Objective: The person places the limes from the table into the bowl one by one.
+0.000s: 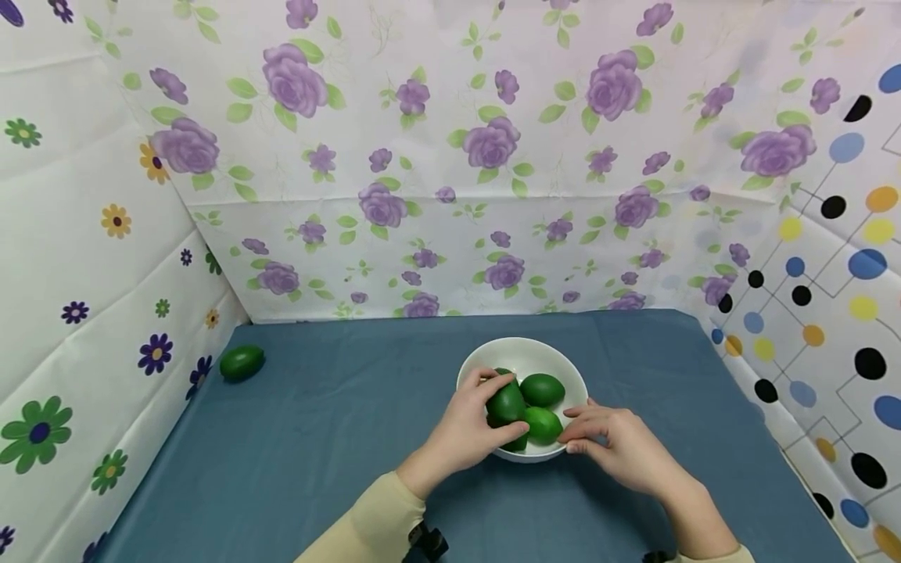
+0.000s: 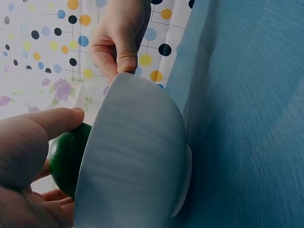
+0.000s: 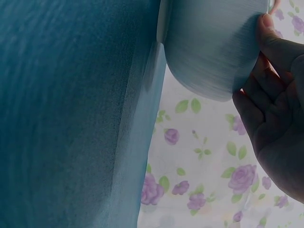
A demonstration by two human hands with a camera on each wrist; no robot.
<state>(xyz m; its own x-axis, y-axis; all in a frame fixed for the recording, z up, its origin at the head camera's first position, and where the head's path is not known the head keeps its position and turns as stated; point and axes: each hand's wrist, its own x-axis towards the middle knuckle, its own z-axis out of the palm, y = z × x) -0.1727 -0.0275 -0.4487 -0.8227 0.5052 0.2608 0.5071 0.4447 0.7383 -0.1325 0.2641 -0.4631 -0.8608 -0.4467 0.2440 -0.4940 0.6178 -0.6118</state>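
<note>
A white bowl [image 1: 517, 353] stands on the blue-covered table with several green limes in it. My left hand [image 1: 461, 430] reaches over the bowl's left side and grips a dark green lime [image 1: 505, 403] between thumb and fingers. In the left wrist view, this lime [image 2: 69, 159] shows above the rim. Beside it in the bowl lie another dark lime [image 1: 542, 389] and a brighter one [image 1: 544, 426]; part of one more is visible beneath the held lime. My right hand [image 1: 622, 446] pinches the bowl's right rim, thumb outside, as the right wrist view also shows.
A single dark green lime [image 1: 242, 363] lies at the table's far left corner. The blue cloth [image 1: 338, 407] covers the tabletop. Flowered sheets [image 1: 436, 156] hang behind and at the left, and a dotted sheet [image 1: 831, 313] at the right.
</note>
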